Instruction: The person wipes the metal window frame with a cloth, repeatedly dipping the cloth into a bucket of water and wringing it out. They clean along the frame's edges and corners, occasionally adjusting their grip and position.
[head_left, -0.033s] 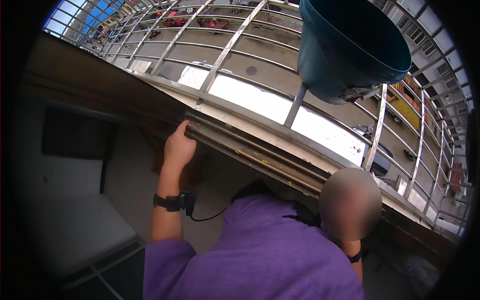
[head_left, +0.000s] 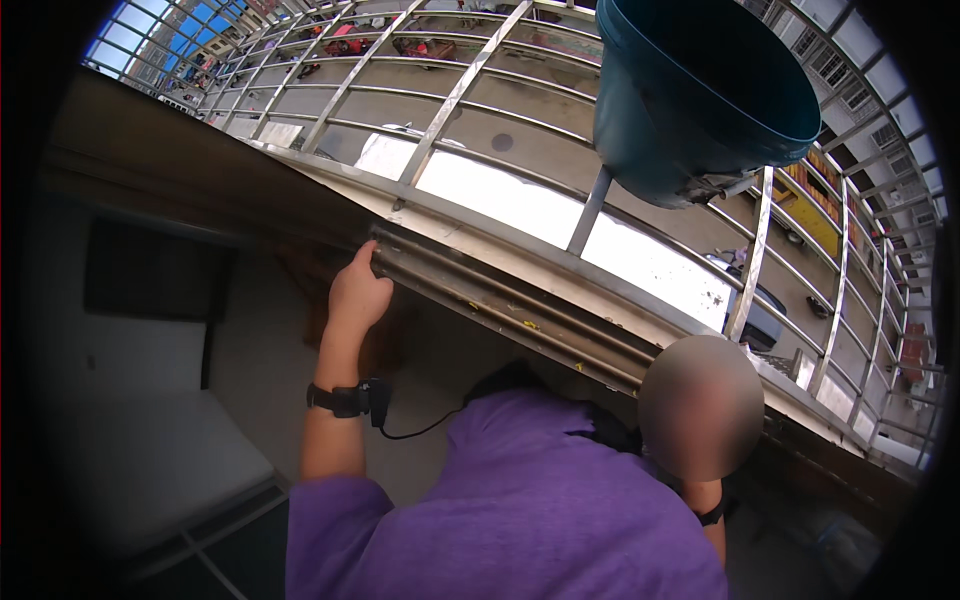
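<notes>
My left hand (head_left: 360,292) is at the near end of a brown metal window track (head_left: 480,296). Its index finger stretches out and its tip touches the frame where the track meets a dark window sash (head_left: 220,185); the other fingers are curled or turned out of sight. Nothing shows in that hand. My right hand (head_left: 703,425) is by the far right part of the track, but a blurred oval covers its fingers, so what it touches or holds is hidden. Small yellow bits (head_left: 530,324) lie in the track.
Beyond the sill, a metal bar cage (head_left: 440,130) overlooks the ground below. A large teal bucket (head_left: 650,120) stands on the bars at upper right. A white panel (head_left: 500,200) lies outside along the sill. A cable (head_left: 415,436) runs from my left wristband (head_left: 345,402).
</notes>
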